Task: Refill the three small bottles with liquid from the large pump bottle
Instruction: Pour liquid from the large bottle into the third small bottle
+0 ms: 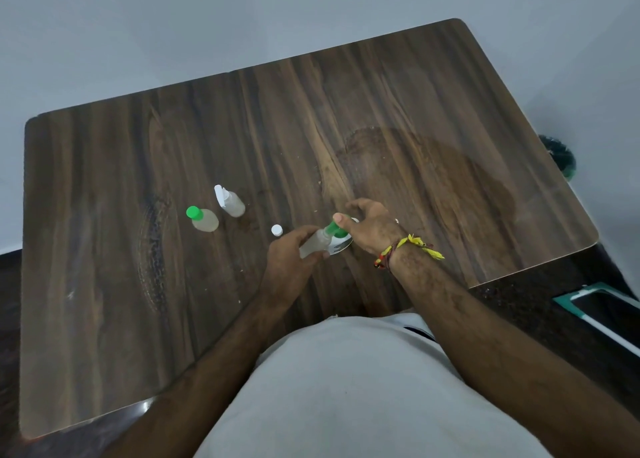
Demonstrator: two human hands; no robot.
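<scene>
Holding the small bottle [313,244] tilted in my left hand [291,260], mouth at the green pump [335,228], my right hand [369,229] should press slowly, thumb on top, keeping the spout lined up.

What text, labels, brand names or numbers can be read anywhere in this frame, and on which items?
No text can be read in this frame.
Large pump bottle: a white label with dark marks shows below the hands, too blurred and too hidden to read.
Green-capped small bottle: no label visible.
White-capped small bottle: no label visible.
Small bottle in the left hand: no print visible.
</scene>
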